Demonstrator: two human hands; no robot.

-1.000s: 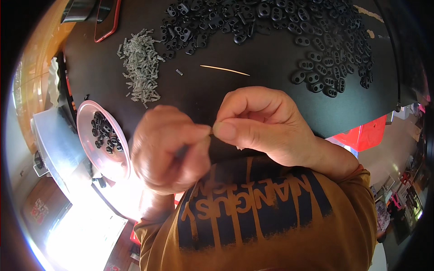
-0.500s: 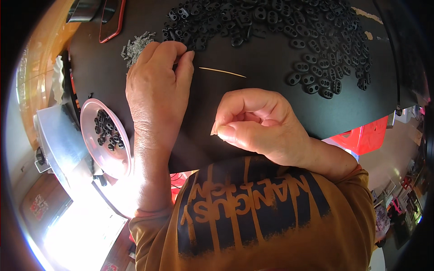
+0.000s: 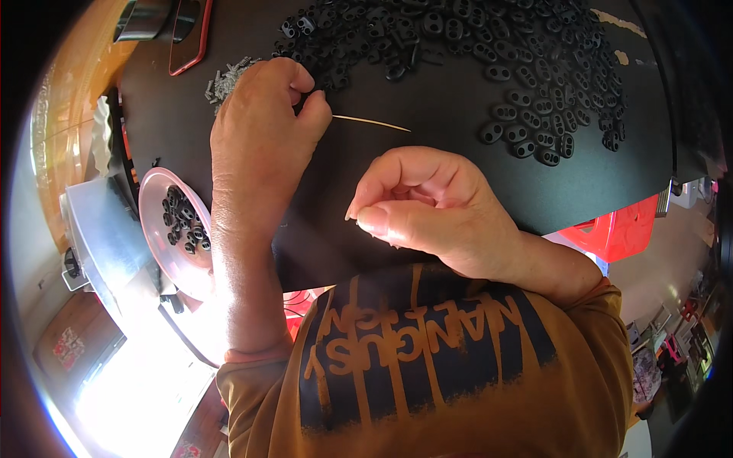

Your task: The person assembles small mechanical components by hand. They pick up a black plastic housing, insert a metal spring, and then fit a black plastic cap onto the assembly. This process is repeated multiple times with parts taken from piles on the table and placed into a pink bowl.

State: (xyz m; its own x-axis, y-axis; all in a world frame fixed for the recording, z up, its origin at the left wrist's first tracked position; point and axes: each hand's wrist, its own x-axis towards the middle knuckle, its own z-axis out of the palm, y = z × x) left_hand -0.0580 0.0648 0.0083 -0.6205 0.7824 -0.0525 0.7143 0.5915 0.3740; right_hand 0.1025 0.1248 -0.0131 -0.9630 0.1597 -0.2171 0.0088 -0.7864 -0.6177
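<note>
Curled beside the pile of small metal springs (image 3: 227, 79), my left hand (image 3: 263, 126) has its thumb near its bent index finger. Its other fingertips are hidden, and I cannot make out what it holds. Lower and to the right, my right hand (image 3: 431, 210) pinches thumb against index finger above the table's near part; anything between those tips is too small to name. A thin wooden toothpick (image 3: 374, 121) lies on the table just right of my left thumb. Black two-hole cord lock pieces (image 3: 546, 114) spread across the far side in a large heap.
At the left, a pink plastic bowl (image 3: 153, 237) holds several black pieces. A red-edged phone (image 3: 189, 38) lies at the far left by a dark cylindrical object (image 3: 145, 19). Past the table's right edge stands a red plastic stool (image 3: 615, 229).
My left hand has shifted slightly, its thumb and index finger now a little farther apart. My right hand has moved slightly left and up, still pinched.
</note>
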